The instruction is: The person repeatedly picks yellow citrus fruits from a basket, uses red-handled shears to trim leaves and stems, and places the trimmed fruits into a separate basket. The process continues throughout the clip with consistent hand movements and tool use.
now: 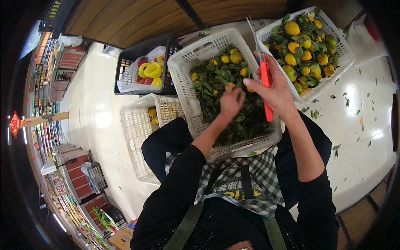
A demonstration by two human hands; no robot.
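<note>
My right hand (275,84) holds scissors with red handles (267,90), their metal blades directed away from me and slightly apart at the tips. It is above the right side of a white plastic crate (184,93) of leafy citrus fruits (236,57). Inside this crate, my left hand (232,101) reaches among the green leaves (212,103). Its fingers are blurred beside a small orange citrus fruit (230,85); whether they grip it cannot be told. At the upper right stands a second white crate (347,59), heaped with yellow-orange citrus fruits (292,28) and leaves.
A black crate (140,92) holds fruit in yellow foam nets (153,70). Below it, another white crate (134,131) has a few citrus fruits (152,112). Loose leaves (315,113) lie on the floor at right. A wooden panelled unit (140,18) stands ahead; store shelves line the left.
</note>
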